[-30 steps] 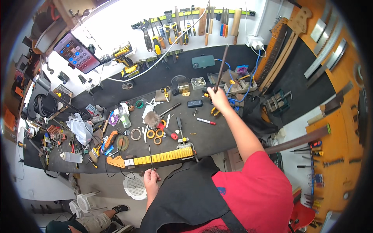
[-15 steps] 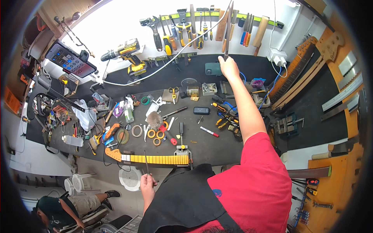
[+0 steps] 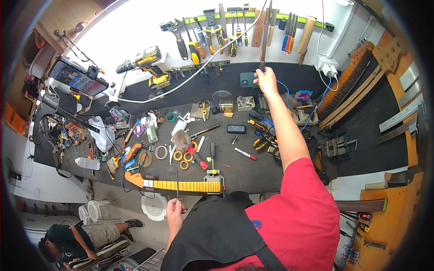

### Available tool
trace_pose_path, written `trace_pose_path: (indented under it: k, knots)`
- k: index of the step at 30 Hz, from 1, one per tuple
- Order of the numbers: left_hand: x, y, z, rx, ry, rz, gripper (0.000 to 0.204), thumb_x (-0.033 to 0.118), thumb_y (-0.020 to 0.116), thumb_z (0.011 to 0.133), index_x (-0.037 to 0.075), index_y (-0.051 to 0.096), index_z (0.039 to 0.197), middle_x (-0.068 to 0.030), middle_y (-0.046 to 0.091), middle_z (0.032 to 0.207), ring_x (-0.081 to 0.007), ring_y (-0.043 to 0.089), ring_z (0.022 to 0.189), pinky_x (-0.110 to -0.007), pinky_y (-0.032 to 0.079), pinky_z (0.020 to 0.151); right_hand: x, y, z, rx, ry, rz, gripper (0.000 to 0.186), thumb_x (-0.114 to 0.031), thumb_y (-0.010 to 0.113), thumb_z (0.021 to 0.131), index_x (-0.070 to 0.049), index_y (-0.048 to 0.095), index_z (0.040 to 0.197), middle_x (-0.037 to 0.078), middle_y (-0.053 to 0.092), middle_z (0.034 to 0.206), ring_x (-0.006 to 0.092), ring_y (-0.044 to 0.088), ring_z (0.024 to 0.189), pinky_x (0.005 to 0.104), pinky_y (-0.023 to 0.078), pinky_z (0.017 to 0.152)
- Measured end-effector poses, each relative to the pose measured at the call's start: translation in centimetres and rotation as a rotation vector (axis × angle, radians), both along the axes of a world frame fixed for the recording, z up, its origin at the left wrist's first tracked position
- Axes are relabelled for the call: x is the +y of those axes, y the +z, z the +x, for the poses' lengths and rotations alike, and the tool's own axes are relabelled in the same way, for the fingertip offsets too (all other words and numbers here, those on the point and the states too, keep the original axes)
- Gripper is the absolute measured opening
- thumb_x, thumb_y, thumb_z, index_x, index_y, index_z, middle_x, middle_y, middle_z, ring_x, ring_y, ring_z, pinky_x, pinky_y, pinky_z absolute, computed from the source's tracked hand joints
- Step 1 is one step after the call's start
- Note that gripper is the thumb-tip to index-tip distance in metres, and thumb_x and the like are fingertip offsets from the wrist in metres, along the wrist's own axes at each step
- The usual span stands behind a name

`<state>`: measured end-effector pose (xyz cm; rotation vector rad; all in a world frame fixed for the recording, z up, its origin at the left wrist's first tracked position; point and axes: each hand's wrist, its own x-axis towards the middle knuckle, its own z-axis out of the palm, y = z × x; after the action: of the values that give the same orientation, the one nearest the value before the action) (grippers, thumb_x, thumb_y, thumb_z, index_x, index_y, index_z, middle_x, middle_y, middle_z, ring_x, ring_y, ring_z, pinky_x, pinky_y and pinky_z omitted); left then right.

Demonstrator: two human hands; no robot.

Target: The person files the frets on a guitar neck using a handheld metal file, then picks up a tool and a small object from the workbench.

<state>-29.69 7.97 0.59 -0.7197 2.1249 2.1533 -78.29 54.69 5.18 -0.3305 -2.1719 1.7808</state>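
My right hand, arm stretched far forward, is closed around the lower end of a long file. The file stands upright against the magnetic tool strip on the back wall. Low at the bench's front edge, my left hand pinches the short end of a thin, rod-like file, its tip pointing up. Just behind that file lies a guitar neck, its fretboard covered in yellow strips and its orange headstock to the left. A metal clamp or vise sits at the neck's right end.
Tape rings, a red-handled brush, a red marker and several pliers lie on the dark bench. A phone rests beside my right hand. A white cable crosses the back. Another person sits at lower left.
The thin file in my left hand has swung from leaning left to nearly upright. My right hand sits slightly lower, and more of the long file's handle shows above it.
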Motion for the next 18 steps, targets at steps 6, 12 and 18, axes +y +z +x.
trace_pose_path:
  k: [6, 12, 18]
  knots:
    - [0.4, -0.2, -0.7, 0.010, -0.018, 0.027, 0.016, 0.018, 0.061, 0.115, 0.002, 0.061, 0.119, 0.0003, 0.061, 0.086, -0.0079, 0.057, 0.076, -0.025, 0.051, 0.071, 0.2, 0.0, -1.6, 0.047, -0.029, -0.172, 0.055, -0.014, 0.073, 0.105, 0.016, 0.047, 0.143, 0.014, 0.076, 0.091, 0.0161, 0.072, 0.061, 0.0315, 0.057, 0.055]
    - [0.2, -0.4, -0.9, 0.008, -0.017, 0.033, 0.016, 0.018, 0.061, 0.115, 0.002, 0.062, 0.118, 0.0003, 0.061, 0.086, -0.0080, 0.058, 0.076, -0.025, 0.052, 0.070, 1.2, -0.7, -3.1, 0.037, -0.005, -0.192, 0.045, -0.014, 0.077, 0.102, 0.012, 0.056, 0.132, 0.014, 0.077, 0.091, 0.0170, 0.076, 0.065, 0.0303, 0.056, 0.053]
    - [-0.6, -0.4, -0.1, 0.004, 0.002, 0.026, 0.018, 0.019, 0.061, 0.115, 0.002, 0.062, 0.119, 0.0000, 0.061, 0.086, -0.0079, 0.058, 0.076, -0.025, 0.051, 0.070, -0.7, -0.8, -1.9, 0.067, -0.116, -0.173, 0.032, -0.020, 0.078, 0.102, 0.005, 0.069, 0.120, 0.009, 0.077, 0.090, 0.0122, 0.071, 0.069, 0.0294, 0.056, 0.062]
